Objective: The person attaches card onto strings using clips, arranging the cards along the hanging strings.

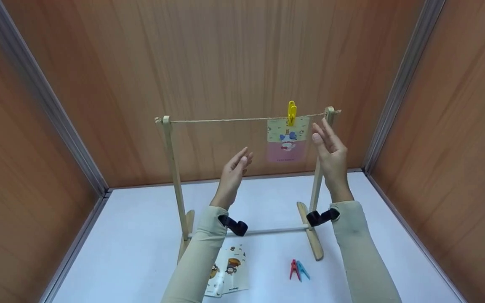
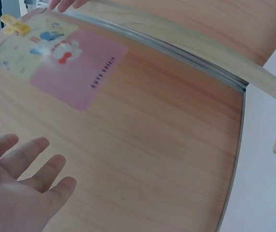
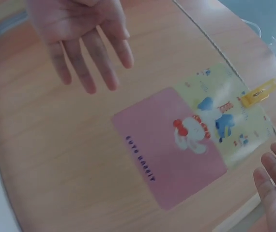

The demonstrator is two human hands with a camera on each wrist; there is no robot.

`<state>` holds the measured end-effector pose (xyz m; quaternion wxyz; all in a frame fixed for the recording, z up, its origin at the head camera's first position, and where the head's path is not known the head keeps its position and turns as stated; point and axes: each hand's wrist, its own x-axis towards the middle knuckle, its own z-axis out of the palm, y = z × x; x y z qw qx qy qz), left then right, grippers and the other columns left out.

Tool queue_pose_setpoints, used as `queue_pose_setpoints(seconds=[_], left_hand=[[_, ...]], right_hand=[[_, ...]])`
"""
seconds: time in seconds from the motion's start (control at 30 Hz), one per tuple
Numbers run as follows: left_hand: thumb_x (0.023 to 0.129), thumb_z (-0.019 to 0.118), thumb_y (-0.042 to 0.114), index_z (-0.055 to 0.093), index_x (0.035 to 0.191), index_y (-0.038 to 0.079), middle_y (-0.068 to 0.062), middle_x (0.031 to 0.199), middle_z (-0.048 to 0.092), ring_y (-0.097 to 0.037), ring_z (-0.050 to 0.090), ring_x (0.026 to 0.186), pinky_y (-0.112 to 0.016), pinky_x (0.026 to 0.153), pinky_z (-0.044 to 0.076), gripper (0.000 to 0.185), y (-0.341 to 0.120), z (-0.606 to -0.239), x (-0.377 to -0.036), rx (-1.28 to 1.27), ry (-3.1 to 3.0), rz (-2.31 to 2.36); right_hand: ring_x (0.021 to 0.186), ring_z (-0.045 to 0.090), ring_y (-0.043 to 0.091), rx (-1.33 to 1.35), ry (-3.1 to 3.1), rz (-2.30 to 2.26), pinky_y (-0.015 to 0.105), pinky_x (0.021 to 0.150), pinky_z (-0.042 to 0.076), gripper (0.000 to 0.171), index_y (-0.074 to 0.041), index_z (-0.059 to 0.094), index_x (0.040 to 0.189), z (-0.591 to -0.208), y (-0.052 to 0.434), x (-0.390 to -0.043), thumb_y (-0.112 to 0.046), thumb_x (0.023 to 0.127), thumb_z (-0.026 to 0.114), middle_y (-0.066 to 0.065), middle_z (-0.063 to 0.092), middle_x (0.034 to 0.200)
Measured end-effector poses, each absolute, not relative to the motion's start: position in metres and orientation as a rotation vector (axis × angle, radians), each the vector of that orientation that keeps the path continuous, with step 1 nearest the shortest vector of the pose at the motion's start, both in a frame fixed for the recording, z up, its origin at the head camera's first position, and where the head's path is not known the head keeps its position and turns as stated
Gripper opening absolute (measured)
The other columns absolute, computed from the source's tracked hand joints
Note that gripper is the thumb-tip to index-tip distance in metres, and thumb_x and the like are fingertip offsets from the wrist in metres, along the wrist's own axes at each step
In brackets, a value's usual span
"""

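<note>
— Items, left to right, please.

— Wooden rack [image 1: 171,168]: two uprights on flat feet, standing on the white desk [image 1: 141,219], a string [image 1: 217,120] stretched between the tops and a thin dowel [image 1: 276,230] joining the bases.

— Next entry?

— Left hand [image 1: 235,168]: raised inside the rack, below the string, fingers straight and relaxed, grasping nothing. The left wrist view shows the same loose, empty fingers [image 2: 29,162] in front of the wood panel.

— And on the desk below it?

— Loose cartoon card [image 1: 229,273], lying flat near the front edge, partly hidden by the left sleeve. To its right, a red peg [image 1: 294,269] and a blue peg [image 1: 302,270], touching each other, just beside the rack's right foot.

— What hangs on the string?

— Pink and yellow card [image 1: 288,139], cartoon print, hanging upright near the right upright, held at its top edge by a yellow peg [image 1: 291,112] clipped over the string. Clear in the right wrist view too: card [image 3: 191,145], peg [image 3: 258,93].

— Last entry?

— Right hand [image 1: 331,153]: held up just right of the hanging card, near but apart from it, fingers extended, released, holding nothing.
</note>
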<state>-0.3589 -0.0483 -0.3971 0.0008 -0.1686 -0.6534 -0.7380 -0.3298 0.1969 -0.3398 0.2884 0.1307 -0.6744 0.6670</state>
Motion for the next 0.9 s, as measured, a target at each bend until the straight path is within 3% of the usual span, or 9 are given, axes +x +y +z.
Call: queue_pose_setpoints(seconds=[0.23,0.43,0.8,0.9], left_hand=[[0.105,0.038,0.031,0.033,0.149,0.01,-0.013,0.15,0.042,-0.028,0.036,0.141,-0.045,0.117,0.024,0.049,-0.061,-0.428,-0.355,-0.509,-2.149,-2.283],[0.104,0.04,0.032,0.034,0.148,0.009,-0.015,0.147,0.045,-0.032,0.037,0.139,-0.051,0.116,0.024,0.05,-0.072,-0.456,-0.349,-0.463,-2.22,-2.258],[0.104,0.04,0.031,0.038,0.145,0.003,-0.021,0.143,0.048,-0.037,0.042,0.134,-0.057,0.114,0.024,0.05,-0.098,-0.52,-0.339,-0.37,-2.295,-2.279],[0.104,0.041,0.033,0.039,0.144,0.002,-0.022,0.14,0.05,-0.04,0.042,0.132,-0.058,0.113,0.025,0.051,-0.105,-0.532,-0.334,-0.333,-2.34,-2.234]], right_hand=[[0.133,0.047,0.015,0.267,-1.855,1.851,0.033,0.114,0.032,0.053,-0.023,0.04,0.146,-0.366,0.201,-0.325,-0.031,0.097,0.057,0.003,0.052,0.143],[0.136,0.044,0.018,0.199,-1.929,1.9,0.038,0.116,0.03,0.058,-0.018,0.035,0.149,-0.389,0.202,-0.319,-0.033,0.097,0.056,0.006,0.048,0.146],[0.134,0.046,0.016,0.031,-2.085,1.962,0.036,0.115,0.03,0.063,-0.021,0.037,0.148,-0.436,0.208,-0.309,-0.041,0.093,0.06,0.002,0.048,0.146],[0.127,0.051,0.007,0.006,-2.084,1.982,0.035,0.114,0.032,0.063,-0.02,0.038,0.147,-0.451,0.209,-0.307,-0.04,0.092,0.062,0.002,0.05,0.144]])
